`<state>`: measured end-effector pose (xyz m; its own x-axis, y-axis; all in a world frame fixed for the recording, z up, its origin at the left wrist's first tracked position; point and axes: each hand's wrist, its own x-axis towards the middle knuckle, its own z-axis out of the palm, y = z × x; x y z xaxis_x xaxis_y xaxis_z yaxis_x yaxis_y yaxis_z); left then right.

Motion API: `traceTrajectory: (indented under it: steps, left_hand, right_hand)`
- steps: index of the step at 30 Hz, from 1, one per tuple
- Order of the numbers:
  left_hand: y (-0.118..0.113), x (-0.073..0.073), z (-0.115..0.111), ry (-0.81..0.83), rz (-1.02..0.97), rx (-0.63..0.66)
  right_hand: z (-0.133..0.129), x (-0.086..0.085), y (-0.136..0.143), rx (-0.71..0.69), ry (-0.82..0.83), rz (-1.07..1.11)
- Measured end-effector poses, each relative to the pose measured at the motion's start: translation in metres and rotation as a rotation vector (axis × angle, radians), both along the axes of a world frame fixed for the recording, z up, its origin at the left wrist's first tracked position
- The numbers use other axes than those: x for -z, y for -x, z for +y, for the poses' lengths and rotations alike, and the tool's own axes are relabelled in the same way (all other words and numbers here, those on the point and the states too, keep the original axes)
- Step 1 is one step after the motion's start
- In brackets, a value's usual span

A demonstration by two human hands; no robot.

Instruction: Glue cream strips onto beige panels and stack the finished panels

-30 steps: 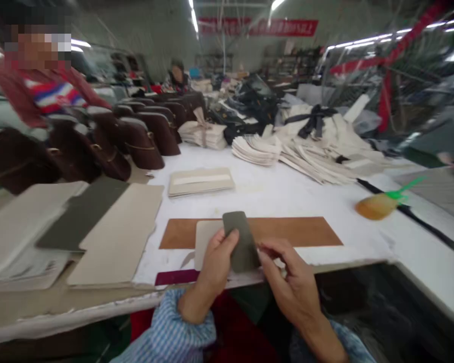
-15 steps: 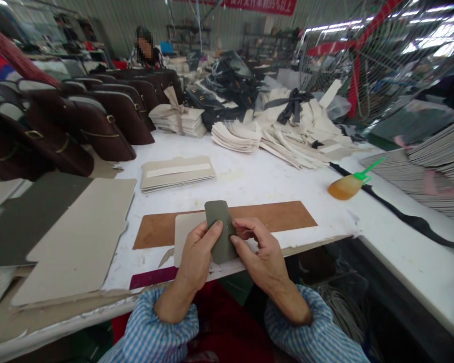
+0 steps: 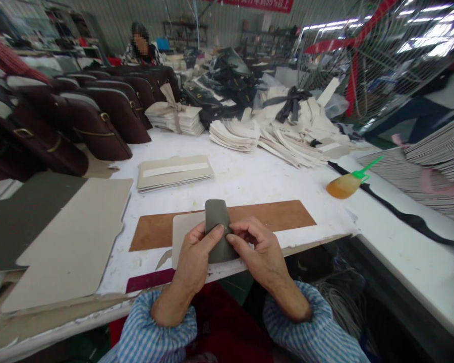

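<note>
My left hand (image 3: 192,259) is closed on a small dark grey-green panel (image 3: 215,213) with rounded corners, its thumb pressed flat on the front face. The panel is held up near the table's front edge. At the panel's right edge, my right hand (image 3: 263,252) pinches with thumb and forefinger, the other fingers curled in. Behind the panel a beige rounded piece (image 3: 178,234) lies over a long brown strip (image 3: 276,216). A purple strip (image 3: 149,280) lies to the left of my left wrist.
Large beige panels (image 3: 79,242) cover the left side. A stack of beige pieces (image 3: 174,174) lies ahead, with dark brown bags (image 3: 94,121) behind. At right are a glue bottle (image 3: 342,186) and a black strap (image 3: 408,219). A person (image 3: 140,45) is in the background.
My right thumb and forefinger have come in closer onto the panel's right edge, and the panel looks slightly bent there. My left hand keeps its hold. The view has shifted slightly.
</note>
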<state>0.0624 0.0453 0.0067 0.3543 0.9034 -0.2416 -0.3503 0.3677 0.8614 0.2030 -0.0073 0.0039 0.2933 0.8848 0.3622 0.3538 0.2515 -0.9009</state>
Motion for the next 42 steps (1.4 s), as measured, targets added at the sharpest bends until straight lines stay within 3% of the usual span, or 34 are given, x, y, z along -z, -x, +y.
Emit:
traceTrajectory:
  steps: [11,19,24,31,34,37,42]
  left_hand:
    - [0.001,0.002,-0.001,-0.019,0.052,0.025]
    - [0.0,-0.001,-0.002,-0.051,0.08,0.051]
    - [-0.001,0.004,0.0,-0.07,0.097,0.027]
    - [-0.001,0.012,0.003,-0.079,0.107,0.04]
    - [-0.001,0.012,0.001,-0.082,0.118,0.041]
    - [-0.001,0.008,0.0,-0.104,0.144,0.045]
    - [0.0,0.006,0.001,-0.17,0.194,0.069]
  right_hand:
    - [0.002,-0.008,-0.003,0.012,-0.021,0.009]
    - [0.007,-0.012,-0.007,-0.002,-0.02,-0.112]
    - [0.014,-0.008,-0.002,0.108,-0.025,-0.191]
    - [0.018,-0.004,-0.005,0.04,0.301,0.189]
    - [0.014,-0.005,-0.009,-0.04,0.348,0.351]
    - [0.01,-0.005,-0.012,-0.094,0.303,0.341]
    - [0.013,-0.006,-0.014,-0.036,0.266,0.169]
